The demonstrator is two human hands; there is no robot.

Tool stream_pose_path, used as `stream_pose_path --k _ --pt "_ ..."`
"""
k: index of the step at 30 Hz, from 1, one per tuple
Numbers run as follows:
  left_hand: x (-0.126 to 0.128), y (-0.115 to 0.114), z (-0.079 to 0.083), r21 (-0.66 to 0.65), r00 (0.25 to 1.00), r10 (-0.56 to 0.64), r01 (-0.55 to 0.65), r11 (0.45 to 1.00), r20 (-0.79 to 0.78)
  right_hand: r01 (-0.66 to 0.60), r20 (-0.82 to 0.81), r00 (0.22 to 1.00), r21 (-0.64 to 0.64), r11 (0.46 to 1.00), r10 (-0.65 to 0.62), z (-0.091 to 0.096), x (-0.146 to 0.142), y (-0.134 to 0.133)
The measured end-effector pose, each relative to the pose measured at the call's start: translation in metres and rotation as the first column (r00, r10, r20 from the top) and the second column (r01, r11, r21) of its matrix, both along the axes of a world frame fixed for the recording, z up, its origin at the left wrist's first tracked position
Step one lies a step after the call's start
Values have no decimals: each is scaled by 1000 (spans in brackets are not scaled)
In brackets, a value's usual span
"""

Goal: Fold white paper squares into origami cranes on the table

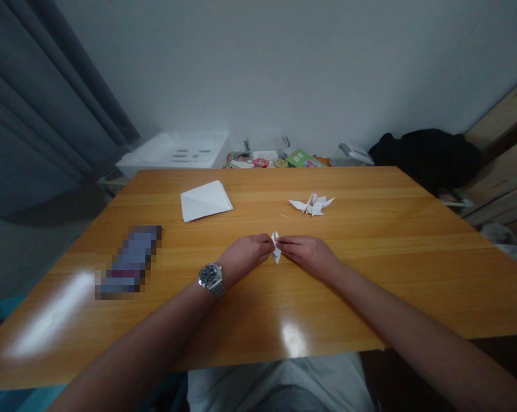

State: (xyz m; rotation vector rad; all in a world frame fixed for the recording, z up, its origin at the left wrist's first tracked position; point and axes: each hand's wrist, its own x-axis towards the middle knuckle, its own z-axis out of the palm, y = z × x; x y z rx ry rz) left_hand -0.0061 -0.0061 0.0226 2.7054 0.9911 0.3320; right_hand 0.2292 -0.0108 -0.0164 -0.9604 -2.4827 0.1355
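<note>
Between my two hands is a small piece of folded white paper (277, 256), narrow and pointed at its top and bottom. My left hand (255, 250), with a metal watch (210, 277) at the wrist, pinches its left side. From the right, the fingers of my right hand (305, 249) are pressed together on the paper's other edge. The fingertips hide part of the folds. Beyond my right hand lie folded white paper cranes (314, 205), bunched so closely that I cannot separate them. A stack of white paper sheets (205, 201) rests farther off to the left.
A blurred-out, phone-like flat object (131, 260) lies on the wooden table (241, 320) at the left. Behind the far edge are a white plastic tray (176, 150), a green booklet (303, 158) and assorted small items. A black cloth-like heap (425, 157) sits at the back right.
</note>
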Motion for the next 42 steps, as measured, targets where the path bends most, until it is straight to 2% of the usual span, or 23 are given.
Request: stream_pose_path --k 4,10,13,17,21,25,31,42 --pt "-1 -4 3 29 999 -2 3 1000 -50 -24 -10 1000 4 1000 24 3 0 -1" --pt "-8 -4 4 36 999 -19 20 999 -27 -51 7 999 31 998 51 3 2 -1" --pt "-7 -2 3 1 1000 12 -12 1000 25 -60 17 998 63 996 60 2 2 -1" --pt "-5 2 -2 -41 982 126 -121 992 143 -62 23 998 66 996 60 2 2 -1" --pt "-5 7 -6 -31 976 129 -125 992 174 -58 25 998 48 997 57 2 2 -1" --pt "-4 8 -5 26 986 129 -133 991 105 -65 29 998 51 997 63 1 1 -1" --pt "-3 8 -5 147 996 80 -72 987 -48 -78 29 997 63 995 76 3 0 -1" --pt "2 6 -3 210 979 97 -58 976 -180 -88 46 995 86 992 84 5 -2 -2"
